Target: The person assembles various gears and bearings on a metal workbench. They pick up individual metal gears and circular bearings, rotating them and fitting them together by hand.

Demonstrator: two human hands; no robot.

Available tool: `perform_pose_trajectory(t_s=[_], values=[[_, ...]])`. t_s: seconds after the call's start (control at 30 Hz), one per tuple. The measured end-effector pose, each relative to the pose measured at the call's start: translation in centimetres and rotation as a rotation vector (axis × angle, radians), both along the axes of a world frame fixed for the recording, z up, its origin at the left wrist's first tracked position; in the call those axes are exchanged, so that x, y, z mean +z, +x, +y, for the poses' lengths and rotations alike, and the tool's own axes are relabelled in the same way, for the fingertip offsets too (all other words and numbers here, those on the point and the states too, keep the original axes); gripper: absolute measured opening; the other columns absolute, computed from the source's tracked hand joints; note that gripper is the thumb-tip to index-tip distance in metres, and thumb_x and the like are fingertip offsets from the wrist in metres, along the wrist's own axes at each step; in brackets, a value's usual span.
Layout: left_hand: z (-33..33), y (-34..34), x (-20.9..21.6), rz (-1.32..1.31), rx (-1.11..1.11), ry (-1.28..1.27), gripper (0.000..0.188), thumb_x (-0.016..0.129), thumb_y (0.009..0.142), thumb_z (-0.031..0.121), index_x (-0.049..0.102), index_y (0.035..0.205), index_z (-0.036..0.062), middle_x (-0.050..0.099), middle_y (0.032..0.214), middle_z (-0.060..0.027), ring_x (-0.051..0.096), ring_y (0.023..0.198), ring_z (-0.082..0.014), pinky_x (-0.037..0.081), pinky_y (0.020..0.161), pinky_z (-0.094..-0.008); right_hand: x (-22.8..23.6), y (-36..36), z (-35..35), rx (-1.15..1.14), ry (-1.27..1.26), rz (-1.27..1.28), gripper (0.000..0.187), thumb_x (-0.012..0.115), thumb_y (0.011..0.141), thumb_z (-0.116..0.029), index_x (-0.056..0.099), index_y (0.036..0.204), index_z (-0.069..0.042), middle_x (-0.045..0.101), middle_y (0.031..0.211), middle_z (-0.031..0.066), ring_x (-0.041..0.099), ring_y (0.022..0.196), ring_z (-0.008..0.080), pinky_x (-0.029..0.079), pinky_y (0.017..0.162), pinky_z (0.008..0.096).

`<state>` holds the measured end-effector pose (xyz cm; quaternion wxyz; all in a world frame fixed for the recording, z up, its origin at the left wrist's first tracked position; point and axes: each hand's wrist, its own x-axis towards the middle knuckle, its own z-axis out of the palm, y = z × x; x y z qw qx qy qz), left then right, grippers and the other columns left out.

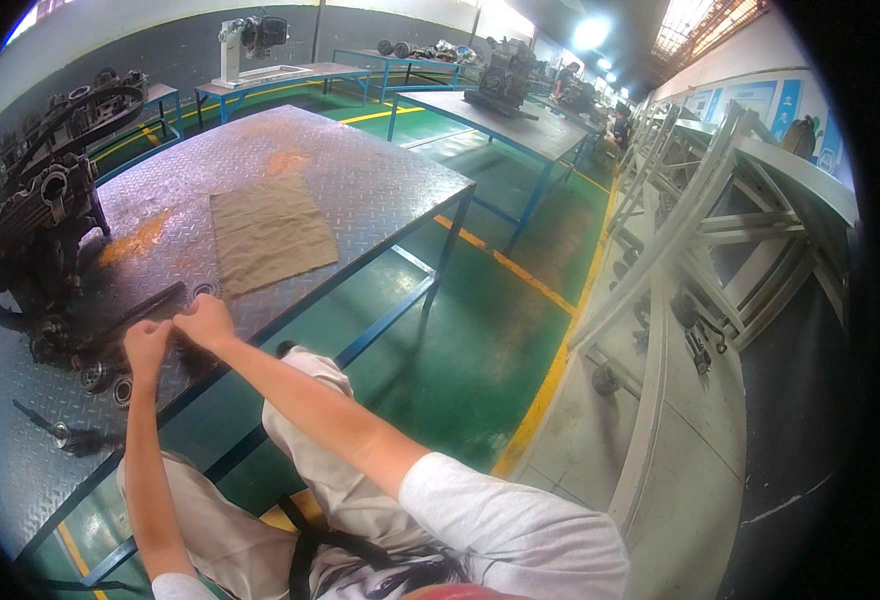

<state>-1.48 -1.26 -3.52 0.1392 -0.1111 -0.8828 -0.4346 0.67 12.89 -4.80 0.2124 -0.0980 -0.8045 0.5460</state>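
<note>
1. Fingers of the left hand (147, 347) are curled inward, left of centre in the frame; whether they pinch anything, I cannot tell.
2. Right hand (205, 322) sits just beside it, fingers likewise bent and turned toward the left hand; anything between the two is hidden.
3. Just above the right hand lies a small round metal part (203, 290); whether they touch, I cannot tell.
4. Left of that part, a dark rod (145, 310) slants down toward the left.
5. Below the left hand, near the table's edge, two ring-shaped parts (123, 390) lie side by side.
6. At the lower left, a thin shaft with a round piece (60, 430) rests on the tread-plate table (380, 170).
7. A brown cloth (272, 235) lies flat above the right hand, left of the frame's centre.
8. A large dark mechanical assembly (35, 220) stands at the left edge.
</note>
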Motion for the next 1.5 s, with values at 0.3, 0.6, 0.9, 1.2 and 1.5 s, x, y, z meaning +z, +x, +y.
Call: perform_pose_trajectory(t_s=[0.3,0.6,0.9,1.2,1.5], values=[[-0.3,0.4,0.4,0.038,0.024,0.003,0.033,0.065,0.07,0.028,0.064,0.07,-0.0058,0.061,0.058,-0.016,0.062,0.056,-0.0223,0.047,0.059,-0.032,1.0,1.0,-0.4,0.023,0.008,0.006,0.035,0.07,0.064,-0.028,0.058,0.075,0.003,0.062,0.078,0.022,0.061,0.077,0.0345,0.048,0.069,0.037],[-0.5,0.6,0.5,0.038,-0.029,-0.073,0.035,0.063,0.07,0.028,0.064,0.067,-0.0064,0.061,0.058,-0.0164,0.061,0.055,-0.0226,0.047,0.058,-0.0316,0.1,0.5,-0.3,0.034,0.023,-0.026,0.037,0.07,0.065,-0.03,0.059,0.077,0.003,0.062,0.081,0.0225,0.061,0.08,0.0349,0.048,0.072,0.0376],[-0.5,0.5,0.3,-0.043,-0.029,-0.049,0.034,0.062,0.071,0.028,0.064,0.068,-0.0057,0.061,0.057,-0.0141,0.06,0.055,-0.0213,0.046,0.057,-0.0308,0.6,0.8,-0.3,0.036,0.012,-0.076,0.037,0.07,0.066,-0.029,0.058,0.08,0.003,0.062,0.083,0.0219,0.06,0.082,0.0348,0.047,0.074,0.038],[-0.8,0.1,-0.1,-0.032,-0.049,-0.023,0.034,0.063,0.073,0.029,0.065,0.069,-0.0046,0.061,0.057,-0.0121,0.06,0.054,-0.0199,0.046,0.057,-0.0301,0.6,0.9,-0.4,0.047,0.012,-0.059,0.036,0.07,0.066,-0.028,0.057,0.08,0.003,0.062,0.082,0.0218,0.06,0.081,0.0345,0.047,0.072,0.0379],[-0.7,-0.7,-1.2,0.028,-0.064,-0.014,0.03,0.066,0.077,0.024,0.062,0.067,-0.0043,0.057,0.054,-0.0062,0.055,0.047,-0.0125,0.042,0.047,-0.0252,0.2,0.7,-0.2,0.019,0.027,-0.051,0.037,0.069,0.067,-0.03,0.057,0.079,0.003,0.062,0.081,0.0233,0.06,0.08,0.0358,0.047,0.071,0.0385]])
